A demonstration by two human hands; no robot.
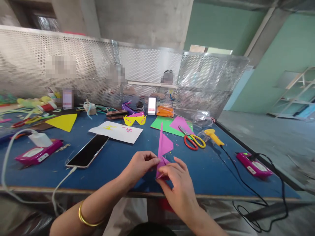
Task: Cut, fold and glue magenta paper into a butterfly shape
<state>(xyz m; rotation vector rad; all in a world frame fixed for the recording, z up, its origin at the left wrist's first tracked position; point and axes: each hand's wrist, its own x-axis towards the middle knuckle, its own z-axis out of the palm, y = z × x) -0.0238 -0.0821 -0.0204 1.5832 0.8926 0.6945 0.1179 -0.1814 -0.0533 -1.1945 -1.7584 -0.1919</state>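
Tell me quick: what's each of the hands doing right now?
Left hand: fingers pinched on the pink folded paper.
Right hand: fingers closed on the same paper's lower end.

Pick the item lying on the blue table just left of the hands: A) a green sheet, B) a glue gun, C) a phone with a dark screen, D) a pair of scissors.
C: the phone lies screen-up on the table left of the left hand, while the scissors and glue gun lie to the right.
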